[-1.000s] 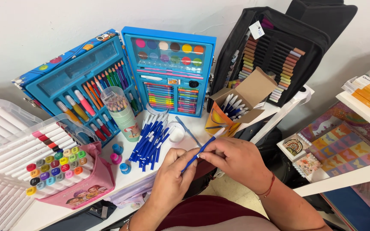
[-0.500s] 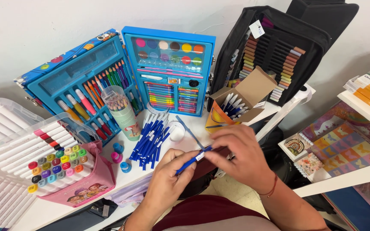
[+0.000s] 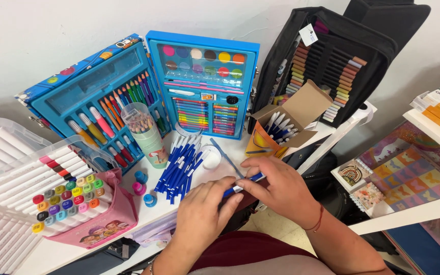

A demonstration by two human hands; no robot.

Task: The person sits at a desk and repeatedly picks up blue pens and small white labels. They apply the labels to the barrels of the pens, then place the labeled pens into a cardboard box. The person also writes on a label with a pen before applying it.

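Head view looks down on both hands meeting at the near edge of the white table (image 3: 52, 254), over a slim blue plastic ballpoint pen with a white band (image 3: 244, 184). The left hand (image 3: 204, 209) pinches the pen's near end between thumb and fingertips, while the right hand (image 3: 281, 188) closes its fingers round the far end; both are clamped on the same pen, so neither is free. Judging by that grip, the two ends are being pressed or twisted against each other, and that goes best with the pen kept straight along its own line, the pinch close to the joint, and steady rather than sudden force so nothing bends or slips. Just to the left lies a heap of matching blue pens (image 3: 182, 165), and beyond it an open cardboard box (image 3: 286, 125) holds more, standing upright.
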